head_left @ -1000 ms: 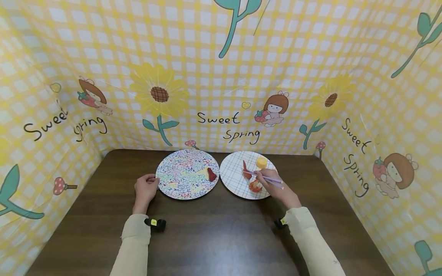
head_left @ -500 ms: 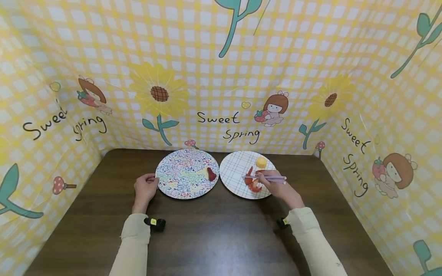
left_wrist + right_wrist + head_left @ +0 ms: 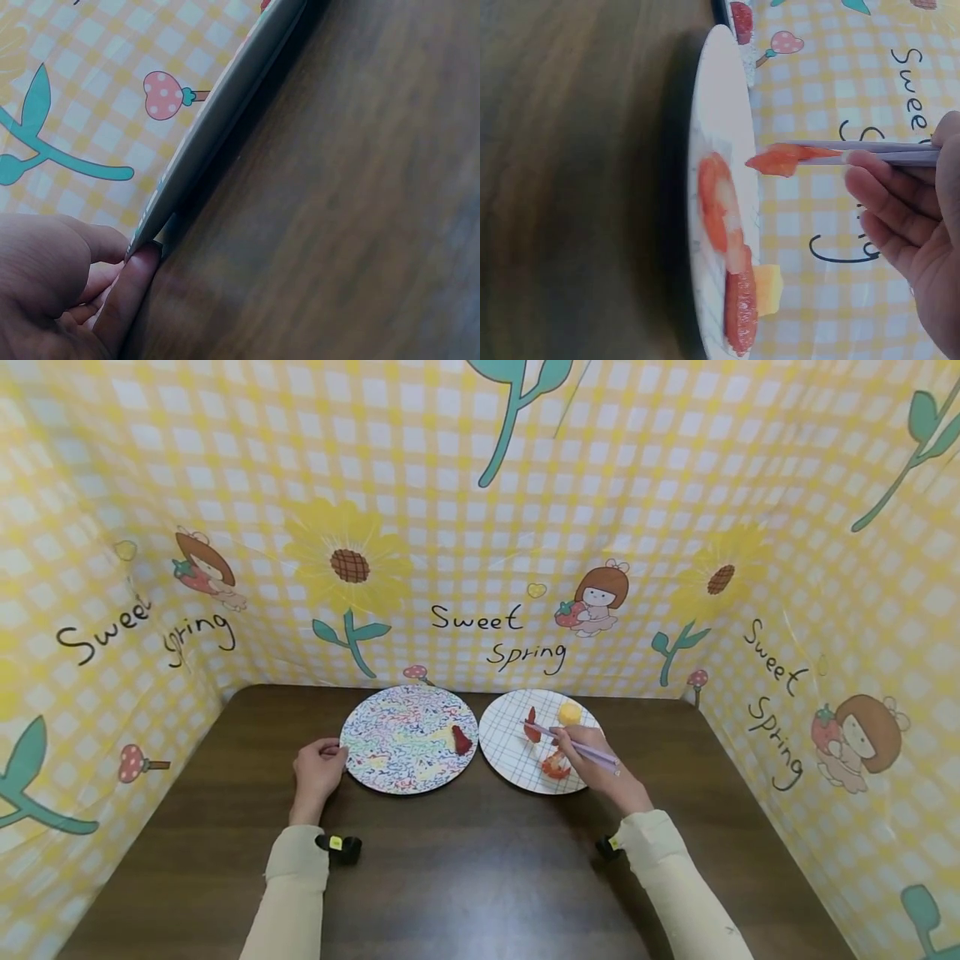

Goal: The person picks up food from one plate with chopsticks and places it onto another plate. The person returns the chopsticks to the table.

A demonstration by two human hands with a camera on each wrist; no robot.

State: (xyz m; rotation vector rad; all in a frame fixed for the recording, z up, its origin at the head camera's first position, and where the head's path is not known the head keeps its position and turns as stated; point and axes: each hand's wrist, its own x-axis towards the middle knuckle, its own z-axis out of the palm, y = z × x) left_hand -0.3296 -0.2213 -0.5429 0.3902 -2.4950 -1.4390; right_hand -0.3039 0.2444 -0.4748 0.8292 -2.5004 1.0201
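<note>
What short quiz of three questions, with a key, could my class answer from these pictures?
1. What does the right hand hold?
2. On the gridded plate, the yellow piece lies in: a) the near half; b) the far half, seen from the person.
3. True or false: the left hand grips the gridded plate.

Key: 1. Lilac chopsticks. 2. b. 3. False; it grips the rim of the scribble-patterned plate.

Two hands [image 3: 320, 771], two plates [image 3: 397, 735], two chopsticks [image 3: 907, 148], one yellow block [image 3: 570, 713], one shrimp [image 3: 555, 767], three other reddish pieces [image 3: 784, 160]
</note>
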